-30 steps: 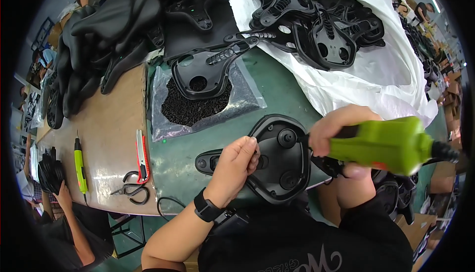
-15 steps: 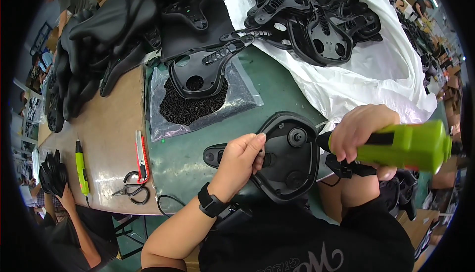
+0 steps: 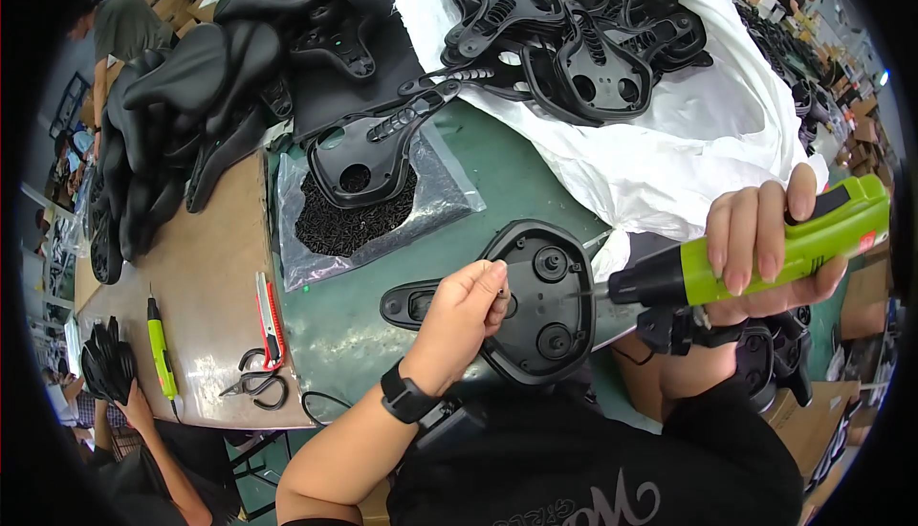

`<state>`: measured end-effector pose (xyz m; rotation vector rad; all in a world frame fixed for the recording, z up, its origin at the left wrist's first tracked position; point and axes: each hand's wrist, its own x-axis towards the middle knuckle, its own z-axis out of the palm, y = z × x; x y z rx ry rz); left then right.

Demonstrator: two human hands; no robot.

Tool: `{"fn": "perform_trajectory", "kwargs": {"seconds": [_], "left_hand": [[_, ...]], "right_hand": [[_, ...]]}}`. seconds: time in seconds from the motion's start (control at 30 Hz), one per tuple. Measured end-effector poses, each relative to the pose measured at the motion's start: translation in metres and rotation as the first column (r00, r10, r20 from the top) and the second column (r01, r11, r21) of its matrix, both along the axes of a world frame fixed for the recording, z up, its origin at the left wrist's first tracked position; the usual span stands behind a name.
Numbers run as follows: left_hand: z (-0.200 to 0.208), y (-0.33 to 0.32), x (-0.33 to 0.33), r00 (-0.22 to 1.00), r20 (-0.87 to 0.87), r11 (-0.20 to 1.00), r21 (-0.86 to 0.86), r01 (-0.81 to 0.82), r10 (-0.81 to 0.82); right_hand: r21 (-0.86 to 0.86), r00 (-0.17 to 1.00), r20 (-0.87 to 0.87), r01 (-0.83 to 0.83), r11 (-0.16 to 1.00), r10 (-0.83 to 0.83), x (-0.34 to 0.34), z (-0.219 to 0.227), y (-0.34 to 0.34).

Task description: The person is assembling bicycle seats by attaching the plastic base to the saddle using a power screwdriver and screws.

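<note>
A black bicycle saddle lies underside up in front of me at the table edge, its narrow nose to the left and two round bosses in its wide part. My left hand is over its middle, thumb and fingers pinched together; what they hold, if anything, is too small to name. In my right hand, fingers wrap a green and black electric screwdriver. It lies nearly level, its thin bit pointing left across the saddle toward my left fingertips.
Beyond the saddle lies a clear bag of black screws, with a black plastic saddle base on it. More bases pile on white sheeting; padded covers heap far left. Another screwdriver, a cutter and snips lie left.
My right hand has shifted its grip and tilted the screwdriver, whose bit now shows over the saddle. My left hand keeps its pinch. The whole view has shifted slightly.
</note>
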<state>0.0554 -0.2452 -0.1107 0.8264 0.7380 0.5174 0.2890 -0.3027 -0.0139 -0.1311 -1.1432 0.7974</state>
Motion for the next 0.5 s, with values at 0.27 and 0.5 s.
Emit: {"fn": "perform_trajectory", "kwargs": {"seconds": [0.27, 0.5], "left_hand": [[0.025, -0.024, 0.002, 0.990, 0.137, 0.994, -0.105, -0.020, 0.035], [0.019, -0.027, 0.001, 0.983, 0.160, 0.988, -0.138, -0.065, 0.087]], "right_hand": [[0.022, 0.998, -0.066, 0.015, 1.000, -0.014, -0.027, -0.003, 0.001], [0.035, 0.998, 0.063, -0.007, 0.999, 0.005, -0.036, -0.015, 0.001]]}}
